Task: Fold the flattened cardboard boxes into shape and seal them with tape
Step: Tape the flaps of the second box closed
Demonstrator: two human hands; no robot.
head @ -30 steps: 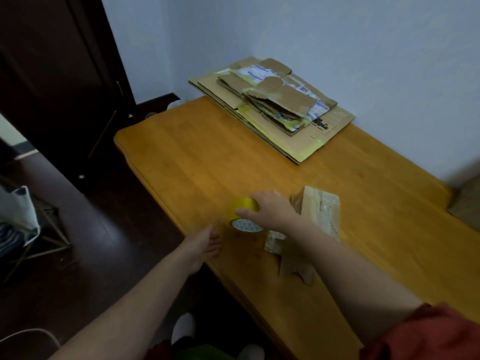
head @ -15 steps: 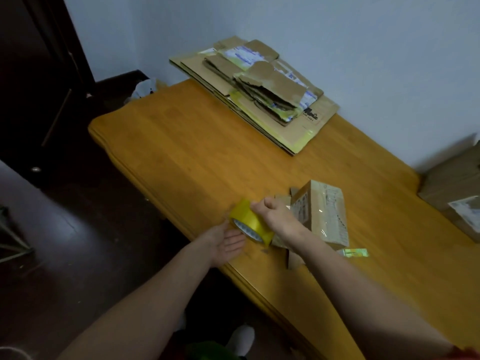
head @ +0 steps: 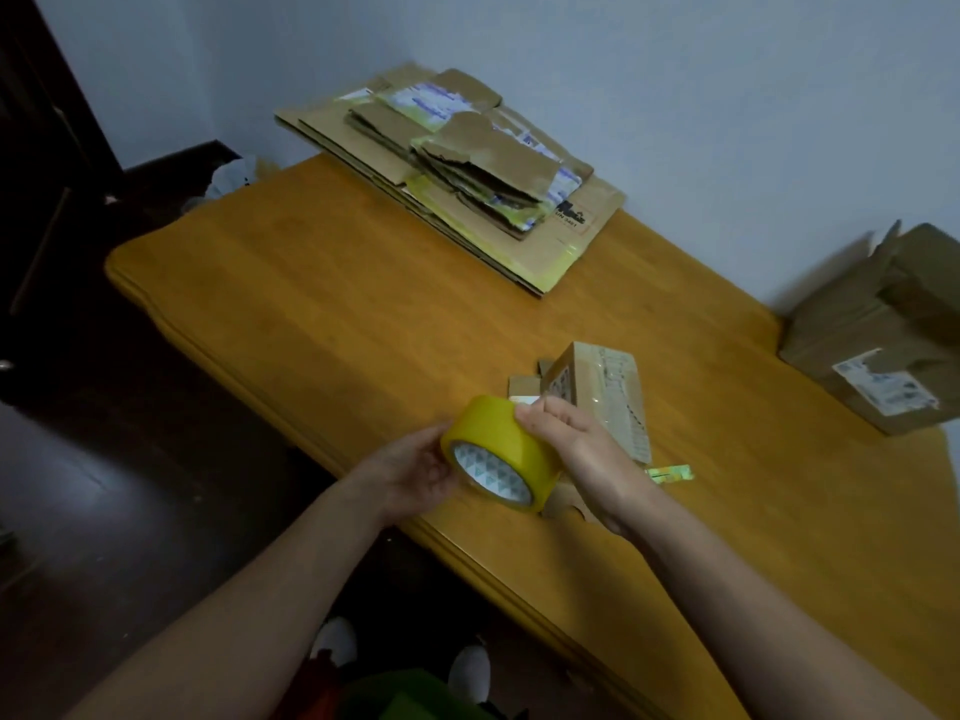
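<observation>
Nearest the person, over the near table edge, the left hand (head: 410, 472) cups the left side of a roll of yellow packing tape (head: 498, 433), fingers curled round it. The right hand (head: 582, 449) grips its top right, fingers wrapped over the yellow band. Roll's tilted, white patterned core facing the person. Just behind the right hand, a small brown cardboard box (head: 602, 387) w/ clear tape on it sits on the orange-brown wooden table (head: 322, 304), w/ a shiny tape scrap (head: 670, 474) beside it. Farther back by the wall: a stack of flattened cardboard boxes (head: 498, 158). Far right: a bigger brown cardboard box (head: 872, 345) w/ a torn label.
</observation>
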